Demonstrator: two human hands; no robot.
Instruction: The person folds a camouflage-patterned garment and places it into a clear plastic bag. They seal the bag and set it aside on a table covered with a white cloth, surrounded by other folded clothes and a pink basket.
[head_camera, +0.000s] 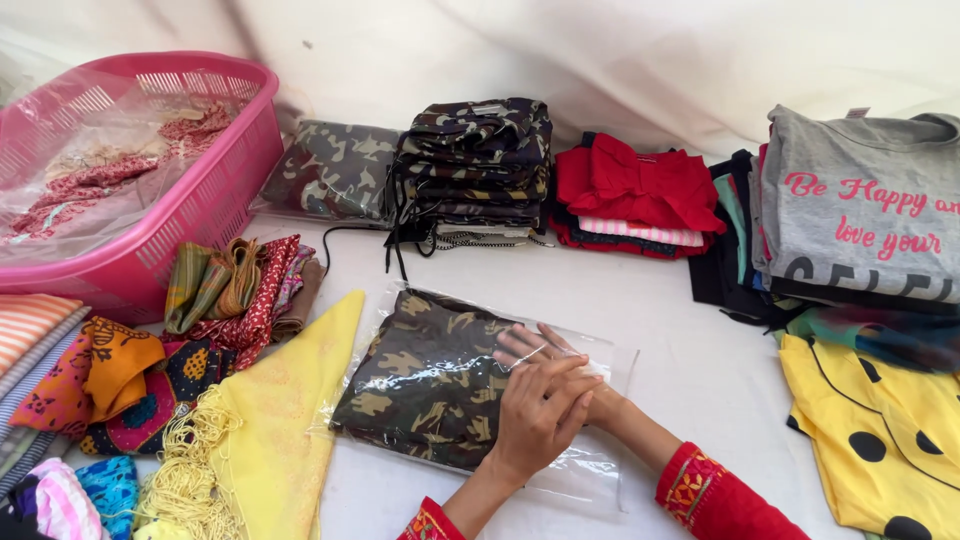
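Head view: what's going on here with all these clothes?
A person presses both hands on a clear bag holding a folded camouflage garment, flat on the white sheet. The left hand lies over the right hand, flat on the plastic near the bag's open end. Around it sit a camouflage stack, a red pile, a grey shirt, a yellow cloth and a pink basket.

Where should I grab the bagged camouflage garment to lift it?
Probably by the empty clear flap at the near right end, coming from the right. The bag lies flat, and both hands press its right part, so the flap is thin, loose plastic for fingers to pinch.
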